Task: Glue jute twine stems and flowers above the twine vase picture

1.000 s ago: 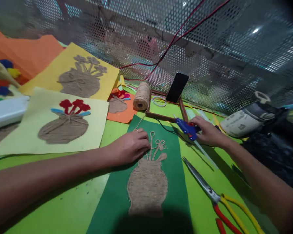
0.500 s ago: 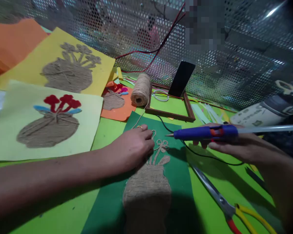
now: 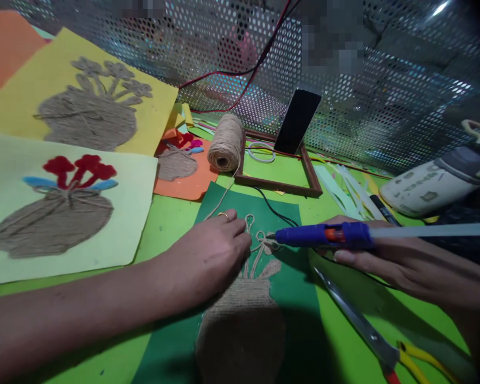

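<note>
My right hand (image 3: 368, 261) is closed round a blue glue gun (image 3: 324, 235), whose nozzle tip reaches over the small twine flower (image 3: 267, 241). With its fingers closed, my left hand (image 3: 220, 248) rests on the green card (image 3: 288, 213) beside the twine stems, holding the twine strand that runs from the spool. Its fingertips hide the exact grip. Below both hands, a twine-covered vase shape (image 3: 242, 320) with stems and a leaf lies on the card. The twine spool (image 3: 226, 143) lies behind the card.
Twine vase pictures on yellow (image 3: 160, 106) and pale green (image 3: 136, 213) sheets lie at left. A brown frame (image 3: 278, 186) and a leaning phone (image 3: 298, 120) are behind. Scissors (image 3: 360, 320), a marker (image 3: 384, 209) and a bottle (image 3: 432, 184) sit at right.
The glue gun in my right hand has moved left and down, bringing its nozzle over the twine flower. My left hand has stayed nearly in place, and the view has shifted slightly.
</note>
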Available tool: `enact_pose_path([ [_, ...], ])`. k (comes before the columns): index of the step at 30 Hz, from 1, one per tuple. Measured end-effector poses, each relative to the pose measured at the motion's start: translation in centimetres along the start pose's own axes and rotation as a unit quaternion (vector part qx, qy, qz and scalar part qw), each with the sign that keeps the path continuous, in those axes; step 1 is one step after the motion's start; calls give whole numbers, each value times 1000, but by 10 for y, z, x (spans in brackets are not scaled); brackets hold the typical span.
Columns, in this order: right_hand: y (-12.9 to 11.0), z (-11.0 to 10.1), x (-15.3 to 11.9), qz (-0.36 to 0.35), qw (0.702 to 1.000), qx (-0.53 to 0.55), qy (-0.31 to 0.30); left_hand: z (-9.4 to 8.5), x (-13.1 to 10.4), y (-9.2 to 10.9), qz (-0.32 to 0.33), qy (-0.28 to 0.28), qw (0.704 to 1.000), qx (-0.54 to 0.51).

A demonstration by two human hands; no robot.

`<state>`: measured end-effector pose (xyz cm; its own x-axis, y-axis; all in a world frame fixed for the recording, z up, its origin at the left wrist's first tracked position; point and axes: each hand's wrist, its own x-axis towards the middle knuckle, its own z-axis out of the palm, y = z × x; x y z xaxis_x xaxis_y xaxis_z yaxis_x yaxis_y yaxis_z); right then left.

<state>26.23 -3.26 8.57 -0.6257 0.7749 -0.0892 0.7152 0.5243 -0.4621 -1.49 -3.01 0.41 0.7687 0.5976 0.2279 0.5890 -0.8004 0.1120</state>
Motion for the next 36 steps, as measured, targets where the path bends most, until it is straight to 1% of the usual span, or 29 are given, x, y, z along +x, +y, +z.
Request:
enact_pose_path([
  [5,12,9,0,-2,1000,-8,9,3,1,-1,38,29,999,0],
  [8,11,9,1,-18,1000,-13,14,3,3,0,64,42,997,14],
  [11,8,10,2,-36,999,-15,17,2,5,1,86,44,994,44],
  [15,5,15,1,-42,998,-6,38,1,5,2,97,45,992,70],
  [20,6,18,2,-22,999,-1,25,0,1,3,99,57,991,71],
  [23,4,16,6,-32,999,5,22,1,-2,4,99,79,990,56],
  [26,1,14,9,-15,1000,25,1,3,-2,6,92,95,990,50],
  [29,-2,12,10,-1,999,36,-17,5,-2,8,82,99,990,53],
  [36,-4,11,8,-1,1000,18,-16,7,-4,12,62,104,992,44],
])
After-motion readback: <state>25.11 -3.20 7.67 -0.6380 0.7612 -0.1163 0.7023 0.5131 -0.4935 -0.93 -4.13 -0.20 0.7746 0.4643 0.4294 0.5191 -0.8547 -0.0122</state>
